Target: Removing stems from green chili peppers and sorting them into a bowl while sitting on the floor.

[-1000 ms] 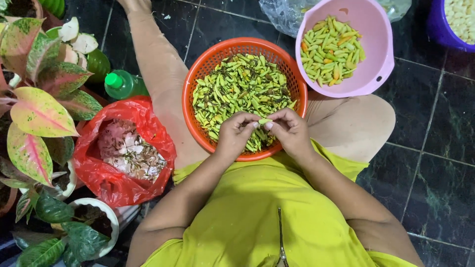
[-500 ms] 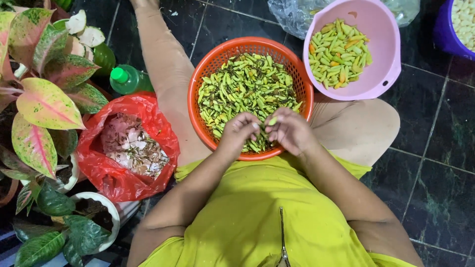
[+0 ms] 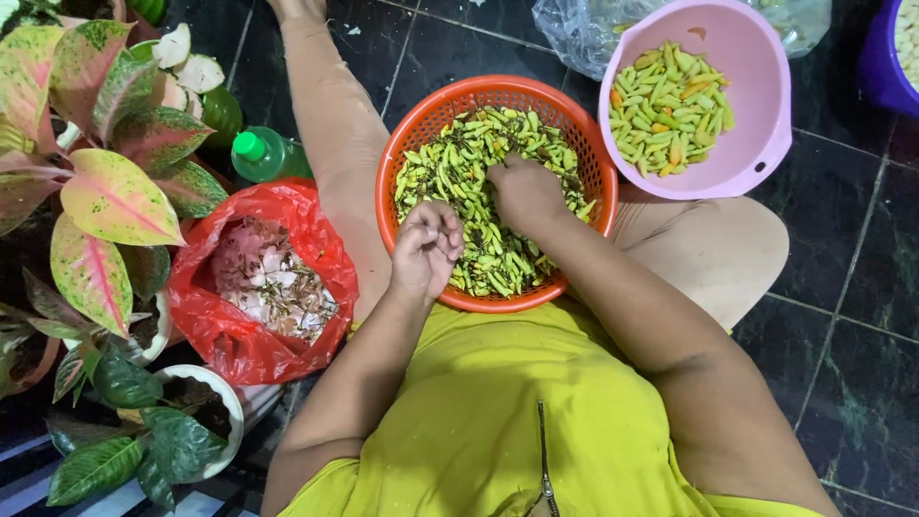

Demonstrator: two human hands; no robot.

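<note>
An orange plastic basket [image 3: 385,196] full of small green chilies [image 3: 450,168] stands on the floor between my legs. My right hand [image 3: 525,191] reaches into the middle of the pile, knuckles up, fingers curled down among the chilies. My left hand [image 3: 426,244] hovers over the basket's near left side with its fingers closed in a loose fist; anything inside it is hidden. A pink bowl [image 3: 766,144] of stemless green and a few orange chilies sits at the upper right, by my right knee.
A red plastic bag [image 3: 321,249] of pale peelings lies open at the left, beside my left leg. Behind it stands a green bottle [image 3: 263,153]. Potted plants [image 3: 115,191] crowd the left edge. A clear bag [image 3: 574,33] and a purple container [image 3: 885,57] sit at the top right on dark tiles.
The hands were together over the basket's near edge. The right hand has since moved forward into the chili pile, while the left stays near the rim, closed.
</note>
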